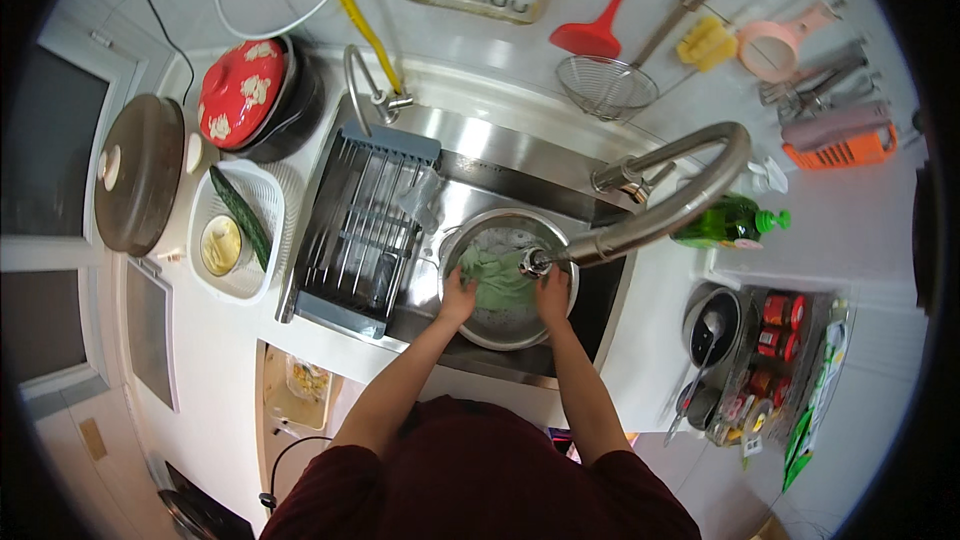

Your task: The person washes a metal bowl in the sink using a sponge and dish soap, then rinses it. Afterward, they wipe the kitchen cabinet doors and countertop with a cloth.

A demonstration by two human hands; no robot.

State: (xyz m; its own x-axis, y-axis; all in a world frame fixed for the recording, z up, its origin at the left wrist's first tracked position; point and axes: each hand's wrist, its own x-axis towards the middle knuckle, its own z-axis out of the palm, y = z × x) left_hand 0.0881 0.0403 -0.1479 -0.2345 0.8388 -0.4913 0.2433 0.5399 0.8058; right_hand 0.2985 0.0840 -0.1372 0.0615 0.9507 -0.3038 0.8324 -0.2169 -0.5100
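Note:
A wet, crumpled green cloth (499, 281) lies in soapy-looking water in a round stainless steel basin (495, 341), which stands in the sink. At the cloth's left side, my left hand (457, 298) grips it, thumb towards the middle. My right hand (553, 296) holds its right side, the fingertips partly hidden by the spray head of the tap. That curved, brushed metal tap (675, 217) reaches over the basin from the right, its spray head (535, 261) above the cloth. Both hands are inside the basin's rim.
A grey-ended drying rack (360, 232) spans the sink's left part, with a clear plastic piece (424, 199) at its edge. A smaller tap (379, 101) stands behind. A white basket (274, 277) holds a cucumber (241, 217). Green soap bottle (724, 221) stands right.

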